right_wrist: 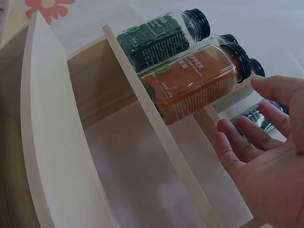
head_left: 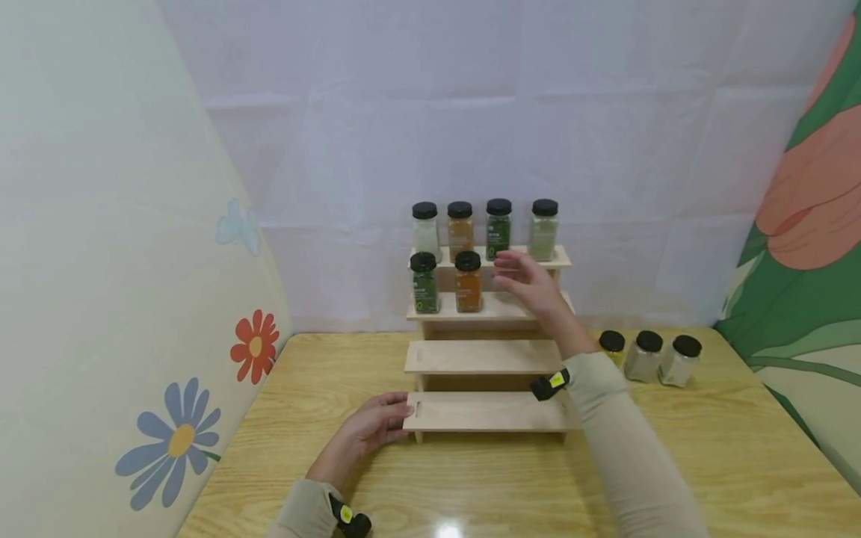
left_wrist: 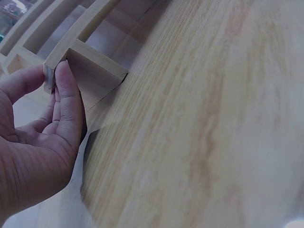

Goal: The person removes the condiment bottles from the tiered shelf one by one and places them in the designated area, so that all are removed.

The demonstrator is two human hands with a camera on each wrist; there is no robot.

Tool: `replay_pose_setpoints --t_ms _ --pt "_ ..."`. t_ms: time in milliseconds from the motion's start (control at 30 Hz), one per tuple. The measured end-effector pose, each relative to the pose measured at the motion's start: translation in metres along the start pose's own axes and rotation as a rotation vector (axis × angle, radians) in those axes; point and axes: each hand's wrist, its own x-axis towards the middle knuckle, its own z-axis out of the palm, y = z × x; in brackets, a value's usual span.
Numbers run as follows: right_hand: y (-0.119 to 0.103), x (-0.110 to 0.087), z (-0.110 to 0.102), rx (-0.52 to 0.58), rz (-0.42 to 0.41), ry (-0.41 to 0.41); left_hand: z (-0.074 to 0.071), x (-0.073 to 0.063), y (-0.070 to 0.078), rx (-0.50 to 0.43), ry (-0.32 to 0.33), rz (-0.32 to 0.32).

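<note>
A stepped wooden rack (head_left: 484,412) stands on the table, and my left hand (head_left: 368,427) pinches the left end of its lowest shelf between thumb and fingers (left_wrist: 69,102). My right hand (head_left: 531,288) is at the second shelf from the top, fingers spread and loosely bent, holding nothing. Just left of it stands a spice jar of orange pepper (head_left: 468,293) with a black lid. Beside that is a jar of green flakes (head_left: 425,293). On the top shelf are a whitish jar (head_left: 426,237), a tan jar (head_left: 460,235), a dark green jar (head_left: 498,235) and a pale green jar (head_left: 543,237).
On the table right of the rack, partly behind my right forearm, stand a yellow jar (head_left: 614,357) and two greyish-white jars, one in the middle (head_left: 643,365) and one outermost (head_left: 678,366). A white cloth (head_left: 350,187) hangs behind; flower-printed panels flank the table (head_left: 316,373).
</note>
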Motion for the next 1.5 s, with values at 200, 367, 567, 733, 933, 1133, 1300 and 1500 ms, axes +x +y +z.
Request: replay_pose_setpoints --t_ms 200,367,567,733,933,1133,1300,1500 --pt "0.005 0.007 0.007 -0.026 -0.007 -0.001 0.000 -0.001 0.000 0.010 0.005 0.006" --pt "0.007 0.011 0.012 -0.004 0.006 -0.010 0.000 -0.001 0.000 0.015 0.000 0.007" --pt "0.006 0.015 0.017 0.009 -0.006 -0.029 0.000 -0.001 0.001 0.011 0.004 0.007" --pt "0.004 0.018 0.022 0.033 0.008 -0.047 0.000 -0.001 0.001 0.018 -0.003 0.010" --pt "0.005 0.021 0.028 0.007 0.032 -0.064 0.000 0.000 0.001 0.017 -0.005 0.007" --pt "0.004 0.022 0.033 -0.029 0.035 -0.091 0.000 0.000 0.000 0.013 -0.005 0.010" --pt "0.004 0.021 0.035 -0.036 0.000 -0.096 -0.001 0.001 -0.001 0.012 -0.004 0.011" --pt "0.001 0.019 0.034 -0.073 -0.056 -0.087 -0.001 0.001 0.000 0.015 -0.007 0.009"
